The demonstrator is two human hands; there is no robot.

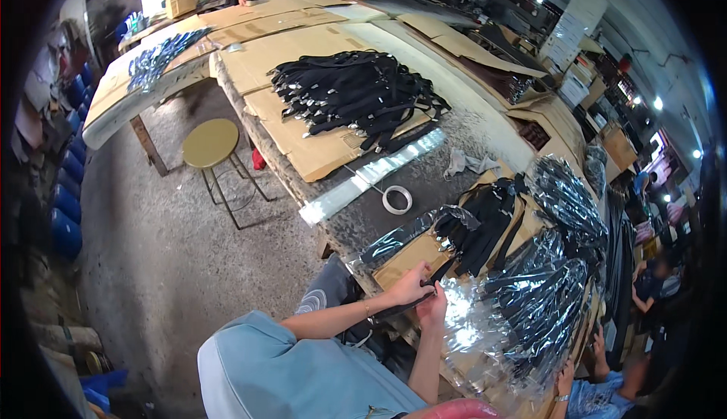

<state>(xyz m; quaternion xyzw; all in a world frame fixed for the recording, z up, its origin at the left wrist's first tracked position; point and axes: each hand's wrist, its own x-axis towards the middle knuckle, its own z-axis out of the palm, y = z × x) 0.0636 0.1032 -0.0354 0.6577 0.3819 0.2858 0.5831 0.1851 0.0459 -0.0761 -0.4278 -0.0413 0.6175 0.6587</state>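
My left hand (409, 286) and my right hand (433, 307) meet at the near edge of the long work table (424, 169). Both pinch a black strap (394, 309) that runs between them. The strap's end lies against a heap of shiny clear plastic sleeves (522, 305), several with black straps inside. Just beyond my hands is a loose bundle of black straps (485, 218) on brown cardboard (409, 256). Whether the strap's end is inside a sleeve is hidden by my fingers.
A big pile of black straps (356, 93) lies on cardboard farther up the table, with a strip of clear sleeves (371, 177) and a tape roll (397, 199) nearer. A round stool (210, 143) stands on the concrete floor at left. Another person's hand (564, 380) works at lower right.
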